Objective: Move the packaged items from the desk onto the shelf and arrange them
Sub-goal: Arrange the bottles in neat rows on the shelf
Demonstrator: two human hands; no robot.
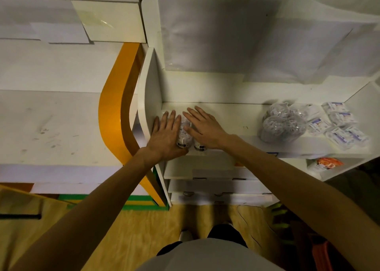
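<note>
Two clear packaged items with dark-and-white ends lie side by side at the left end of the white shelf (pixel 236 116). The left package (pixel 183 134) shows between my two hands, and the right package (pixel 199 147) peeks out under my right palm. My left hand (pixel 165 134) rests flat with straight fingers on the left one, close to the shelf's side wall. Fingers straight, my right hand (pixel 202 128) lies flat over the right one. Both packages are largely hidden by my hands.
Further right on the same shelf lie a clear bag of dark loops (pixel 281 122) and several small white-and-blue packets (pixel 337 125). An orange-and-white pack (pixel 327 164) sits on the level below. Orange curved panel (pixel 117 106) stands to the left; wooden floor lies below.
</note>
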